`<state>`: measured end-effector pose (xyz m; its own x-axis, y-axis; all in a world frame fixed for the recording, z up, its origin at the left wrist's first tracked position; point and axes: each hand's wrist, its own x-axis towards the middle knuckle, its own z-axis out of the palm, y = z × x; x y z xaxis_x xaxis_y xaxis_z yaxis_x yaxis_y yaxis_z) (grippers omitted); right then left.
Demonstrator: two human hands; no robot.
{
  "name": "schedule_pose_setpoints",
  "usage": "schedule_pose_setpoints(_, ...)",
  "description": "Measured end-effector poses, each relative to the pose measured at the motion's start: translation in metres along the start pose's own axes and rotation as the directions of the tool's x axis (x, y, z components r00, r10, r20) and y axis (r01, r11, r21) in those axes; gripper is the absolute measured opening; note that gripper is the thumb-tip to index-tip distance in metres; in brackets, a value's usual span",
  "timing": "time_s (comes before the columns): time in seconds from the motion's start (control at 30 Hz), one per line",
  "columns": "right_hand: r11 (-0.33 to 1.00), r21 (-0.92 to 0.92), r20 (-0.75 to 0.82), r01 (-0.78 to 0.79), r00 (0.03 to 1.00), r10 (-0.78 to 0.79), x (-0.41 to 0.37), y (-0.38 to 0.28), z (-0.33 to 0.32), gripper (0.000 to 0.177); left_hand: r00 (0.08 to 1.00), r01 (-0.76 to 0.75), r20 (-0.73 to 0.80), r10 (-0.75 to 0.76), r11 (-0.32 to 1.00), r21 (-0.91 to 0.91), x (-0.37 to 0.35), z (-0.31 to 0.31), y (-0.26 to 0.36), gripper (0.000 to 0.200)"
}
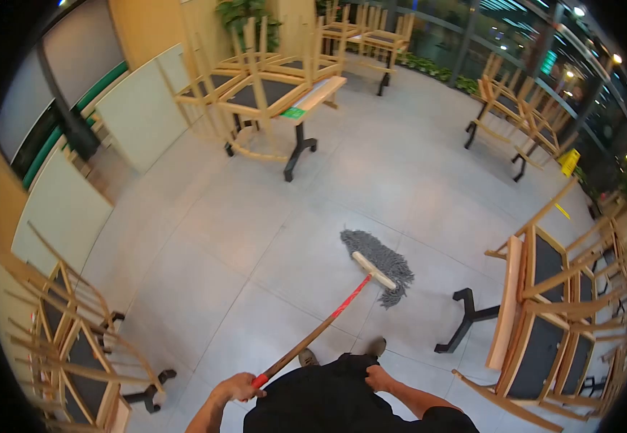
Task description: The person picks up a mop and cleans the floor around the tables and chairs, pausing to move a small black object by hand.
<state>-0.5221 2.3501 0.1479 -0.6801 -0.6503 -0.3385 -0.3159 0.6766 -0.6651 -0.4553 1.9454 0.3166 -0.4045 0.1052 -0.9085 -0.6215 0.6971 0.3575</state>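
Observation:
My left hand (240, 387) is wrapped round the top end of a mop's wooden handle (306, 342), where there is a red grip. The handle slants forward and to the right, with red wrapping near its lower end. The grey string mop head (380, 258) lies spread on the tiled floor ahead of my feet, clamped to a pale wooden crossbar. Beside the black clothing at my right hip, my right hand (380, 378) is closed, away from the mop; whether it holds anything is hidden.
Chairs sit upturned on tables at the back left (259, 94), lower left (82, 361) and right (544, 317). Black table feet (465, 321) reach onto the floor (270, 238). Pale boards (140, 108) lean at the left. A yellow sign (569, 162) stands near the windows.

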Motion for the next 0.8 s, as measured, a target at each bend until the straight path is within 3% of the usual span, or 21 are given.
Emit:
schedule_pose_setpoints(0.13,0.976,0.160,0.036,-0.149,0.989,0.145,-0.002,0.001,0.004,0.015,1.000,0.016,0.012,-0.016,0.998,-0.064,-0.003,-0.001,0.002,0.035)
schedule_pose_setpoints(0.2,0.754,0.454,0.526,-0.475,0.826,0.204,-0.005,-0.027,-0.039,0.010,1.000,0.022,0.024,-0.021,0.998,-0.066,-0.001,-0.002,0.002,0.035)
schedule_pose_setpoints(0.23,0.746,0.464,0.518,-0.478,0.829,0.209,-0.005,-0.016,-0.036,0.010,0.999,0.041,0.027,-0.039,0.997,-0.070,0.000,-0.002,0.002,0.034)
schedule_pose_setpoints(0.3,0.331,0.722,0.643,-0.608,0.766,0.006,-0.003,0.005,-0.035,0.014,0.998,0.055,0.032,-0.053,0.997,-0.058,0.001,-0.003,0.002,0.034)
schedule_pose_setpoints(0.33,0.245,0.780,0.603,-0.575,0.797,-0.048,-0.008,0.003,-0.036,0.032,0.998,0.065,0.027,-0.063,0.996,-0.056,0.002,-0.003,0.001,0.035)
schedule_pose_setpoints(0.37,0.235,0.788,0.594,-0.570,0.804,-0.042,-0.011,0.003,-0.033,0.032,0.997,0.076,0.024,-0.075,0.996,-0.055,0.003,-0.002,0.000,0.036)
schedule_pose_setpoints(0.47,0.260,0.864,0.456,-0.431,0.889,-0.045,-0.014,-0.006,-0.031,0.026,0.998,0.061,0.003,-0.061,0.991,-0.116,-0.012,0.000,0.014,0.030)
schedule_pose_setpoints(0.53,0.812,0.512,0.297,-0.280,0.945,0.139,-0.016,-0.033,-0.052,0.024,0.999,0.047,0.008,-0.046,0.987,-0.154,-0.012,-0.001,0.015,0.027)
schedule_pose_setpoints(0.57,0.806,0.522,0.288,-0.281,0.947,0.143,-0.016,-0.023,-0.036,0.024,0.999,0.047,0.010,-0.046,0.989,-0.139,-0.011,0.001,0.012,0.027)
schedule_pose_setpoints(0.63,0.886,0.442,-0.021,-0.138,0.986,0.165,-0.012,-0.005,0.004,0.019,0.994,-0.078,-0.088,0.060,0.971,-0.225,-0.010,0.002,0.010,0.029)
schedule_pose_setpoints(0.67,0.883,0.448,-0.030,-0.141,0.985,0.172,-0.013,-0.008,0.011,0.019,0.994,-0.093,-0.072,0.080,0.978,-0.188,-0.012,0.001,0.014,0.029)
schedule_pose_setpoints(0.73,0.958,0.234,-0.224,-0.166,0.950,0.219,-0.011,-0.015,0.025,0.016,0.995,-0.090,-0.050,0.084,0.987,-0.136,-0.012,-0.002,0.017,0.025)
schedule_pose_setpoints(0.8,0.959,0.225,-0.260,-0.173,0.938,0.231,-0.003,-0.009,0.033,0.012,0.998,-0.066,-0.016,0.065,0.994,-0.087,-0.011,-0.004,0.012,0.023)
